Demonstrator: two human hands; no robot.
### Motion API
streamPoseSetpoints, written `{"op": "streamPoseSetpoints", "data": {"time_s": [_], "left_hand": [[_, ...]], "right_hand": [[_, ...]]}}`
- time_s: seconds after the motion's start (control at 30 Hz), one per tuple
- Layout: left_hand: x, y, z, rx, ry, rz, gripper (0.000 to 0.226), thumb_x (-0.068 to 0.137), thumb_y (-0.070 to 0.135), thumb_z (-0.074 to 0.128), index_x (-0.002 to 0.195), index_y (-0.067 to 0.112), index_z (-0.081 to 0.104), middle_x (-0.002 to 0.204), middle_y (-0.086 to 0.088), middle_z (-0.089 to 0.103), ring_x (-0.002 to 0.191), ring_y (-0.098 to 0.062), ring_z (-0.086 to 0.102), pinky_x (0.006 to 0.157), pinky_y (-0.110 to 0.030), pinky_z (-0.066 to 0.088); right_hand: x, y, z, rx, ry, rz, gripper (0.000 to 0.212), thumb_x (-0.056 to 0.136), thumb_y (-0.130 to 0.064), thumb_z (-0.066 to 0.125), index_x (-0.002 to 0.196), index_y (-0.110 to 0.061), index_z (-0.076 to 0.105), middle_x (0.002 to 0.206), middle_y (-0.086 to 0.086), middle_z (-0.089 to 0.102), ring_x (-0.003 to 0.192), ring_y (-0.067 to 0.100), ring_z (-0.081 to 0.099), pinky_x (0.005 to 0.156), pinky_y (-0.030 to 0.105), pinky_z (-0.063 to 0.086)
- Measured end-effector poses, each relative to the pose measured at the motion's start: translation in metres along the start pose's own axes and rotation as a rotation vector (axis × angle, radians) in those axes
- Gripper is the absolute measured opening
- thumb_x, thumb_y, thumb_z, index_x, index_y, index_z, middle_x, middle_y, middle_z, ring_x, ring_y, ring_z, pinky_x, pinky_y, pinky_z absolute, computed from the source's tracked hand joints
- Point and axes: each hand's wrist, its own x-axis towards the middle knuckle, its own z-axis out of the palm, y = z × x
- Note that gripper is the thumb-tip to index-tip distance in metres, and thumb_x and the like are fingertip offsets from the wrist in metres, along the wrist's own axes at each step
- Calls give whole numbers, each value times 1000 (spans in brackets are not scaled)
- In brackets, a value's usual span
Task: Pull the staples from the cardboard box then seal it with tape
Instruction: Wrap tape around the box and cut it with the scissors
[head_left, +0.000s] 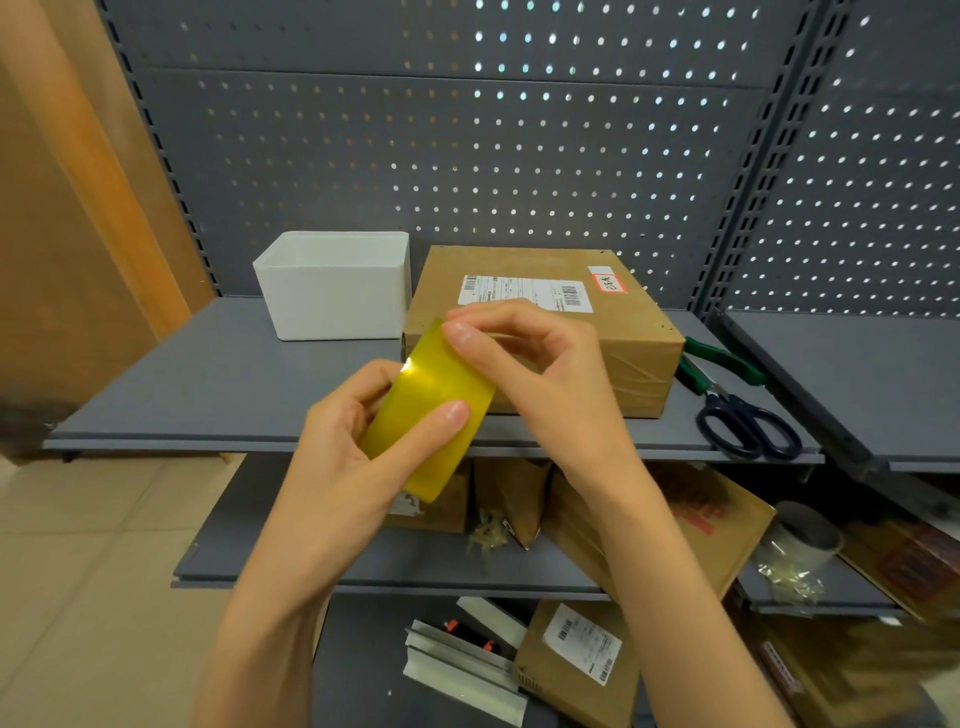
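A closed cardboard box (613, 322) with a white shipping label and a red-edged sticker lies on the grey upper shelf (208, 384). In front of it I hold a roll of yellow tape (431, 410). My left hand (343, 457) grips the roll from below, thumb across its face. My right hand (524, 364) pinches at the roll's top edge with thumb and forefinger. Green-handled pliers (722, 366) and dark scissors (748, 423) lie on the shelf right of the box.
A white open bin (337, 291) stands left of the box. A pegboard wall backs the shelf. Lower shelves hold several cardboard boxes (691, 525), a tape roll (800, 535) and metal strips (462, 670). A brown panel stands at the far left.
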Motion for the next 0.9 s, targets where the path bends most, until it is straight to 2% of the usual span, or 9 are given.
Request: {"op": "streamPoseSetpoints", "data": {"time_s": [0.13, 0.27, 0.37, 0.43, 0.57, 0.7, 0.8, 0.9], "left_hand": [[-2, -1, 0, 15, -13, -8, 27, 73, 32, 66, 96, 17, 64, 79, 4, 68, 69, -6, 64, 54, -14, 49], [-2, -1, -2, 7, -68, -86, 33, 71, 36, 65, 98, 18, 63, 81, 0, 73, 70, -13, 71, 55, -16, 52], [-3, 0, -5, -17, -117, -164, 36, 69, 37, 63, 101, 21, 62, 80, 3, 74, 68, -10, 71, 52, -12, 50], [-3, 0, -7, -38, -125, -199, 37, 67, 38, 64, 99, 22, 63, 79, 1, 74, 67, -11, 71, 52, -13, 51], [-1, 0, -8, -108, -161, -258, 25, 69, 34, 76, 89, 20, 69, 79, -11, 73, 67, -20, 71, 55, -23, 54], [3, 1, -7, -134, -214, -334, 12, 70, 35, 71, 73, 23, 71, 69, -13, 70, 59, -21, 68, 52, -24, 52], [5, 3, -5, -161, -225, -368, 17, 69, 36, 67, 65, 20, 68, 61, -13, 67, 53, -21, 64, 49, -25, 52], [8, 4, -1, -109, -233, -358, 27, 65, 39, 61, 72, 13, 62, 56, -10, 66, 49, -19, 63, 48, -21, 49]], "right_hand": [[-2, 1, 0, 12, -3, 3, 9, 84, -12, 66, 85, -19, 71, 93, -3, 71, 95, 11, 64, 87, 29, 50], [-9, 0, 5, -169, 48, -83, 5, 84, -13, 67, 84, -15, 71, 87, -3, 69, 88, 7, 62, 81, 22, 49], [-17, 3, 11, -376, 50, -185, 7, 85, -15, 65, 84, -11, 70, 87, -1, 67, 89, 12, 61, 81, 34, 49], [-21, 5, 16, -447, 63, -229, 9, 86, -15, 64, 85, -8, 70, 88, 1, 67, 90, 16, 60, 80, 37, 47], [-25, 10, 19, -684, 168, -481, 16, 87, -14, 61, 81, -3, 71, 83, 7, 69, 84, 21, 63, 80, 31, 46], [-27, 15, 19, -845, 310, -749, 17, 87, -11, 62, 79, 0, 73, 81, 10, 71, 82, 23, 68, 81, 35, 48], [-28, 18, 19, -855, 385, -868, 14, 86, -8, 64, 78, 0, 73, 82, 11, 72, 86, 21, 66, 81, 36, 49], [-30, 21, 15, -872, 399, -889, 13, 85, -7, 65, 80, 0, 74, 83, 11, 72, 90, 20, 64, 83, 35, 48]]}}
